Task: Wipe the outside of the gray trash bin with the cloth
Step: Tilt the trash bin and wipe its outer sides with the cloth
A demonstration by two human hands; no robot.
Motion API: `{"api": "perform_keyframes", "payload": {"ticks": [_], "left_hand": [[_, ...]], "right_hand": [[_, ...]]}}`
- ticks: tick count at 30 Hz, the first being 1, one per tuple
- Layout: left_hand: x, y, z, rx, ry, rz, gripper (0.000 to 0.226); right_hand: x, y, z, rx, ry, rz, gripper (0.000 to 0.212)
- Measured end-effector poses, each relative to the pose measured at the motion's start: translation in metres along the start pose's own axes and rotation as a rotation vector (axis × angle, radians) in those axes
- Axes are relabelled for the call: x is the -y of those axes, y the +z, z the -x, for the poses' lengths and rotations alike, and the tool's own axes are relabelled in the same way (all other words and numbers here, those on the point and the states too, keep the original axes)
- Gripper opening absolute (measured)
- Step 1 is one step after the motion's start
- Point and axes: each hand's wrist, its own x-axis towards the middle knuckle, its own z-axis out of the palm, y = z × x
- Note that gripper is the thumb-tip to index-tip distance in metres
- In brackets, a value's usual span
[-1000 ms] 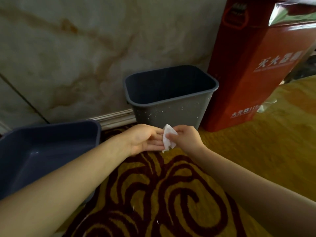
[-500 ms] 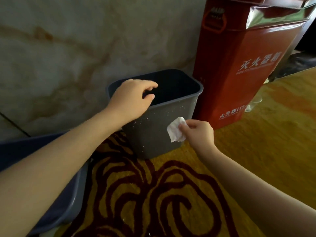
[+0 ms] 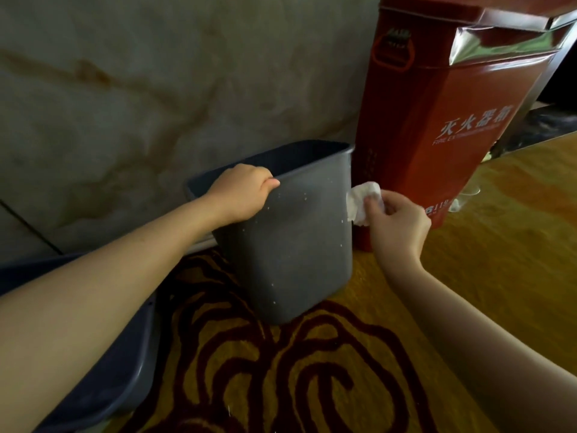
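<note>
The gray trash bin (image 3: 290, 245) stands on the patterned carpet against the marble wall, tilted a little, its front face dotted with white specks. My left hand (image 3: 242, 196) grips the near rim at the bin's left corner, fingers hooked over the edge. My right hand (image 3: 396, 226) pinches a crumpled white cloth (image 3: 362, 200) and holds it against the bin's upper right edge, just below the rim.
A tall red fire-extinguisher box (image 3: 437, 120) stands right beside the bin on its right. A second dark plastic bin (image 3: 109, 370) lies at the lower left under my left forearm. The marble wall (image 3: 156, 89) and its baseboard run behind.
My left hand left the cloth and took hold of the bin's rim. My right hand carried the cloth up and right to the bin's right edge. The bin has turned and tilted slightly.
</note>
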Motion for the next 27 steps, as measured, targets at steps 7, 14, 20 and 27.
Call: {"api": "perform_keyframes", "payload": {"ticks": [7,14,20,27], "left_hand": [[0.02,-0.024,0.015,-0.084,-0.165,0.127,0.043],[0.034,-0.003,0.046,-0.185,-0.395,0.535,0.044],[0.049,0.027,0.063,-0.164,-0.447,0.539,0.043],[0.065,0.04,0.066,-0.189,-0.434,0.579,0.042]], "right_hand": [[0.043,0.028,-0.021,-0.013,-0.31,0.133,0.024],[0.058,0.091,0.012,0.393,-0.624,0.345,0.032],[0.032,0.105,0.027,0.439,-0.63,0.379,0.028],[-0.01,0.093,0.029,0.198,-0.526,0.311,0.021]]}}
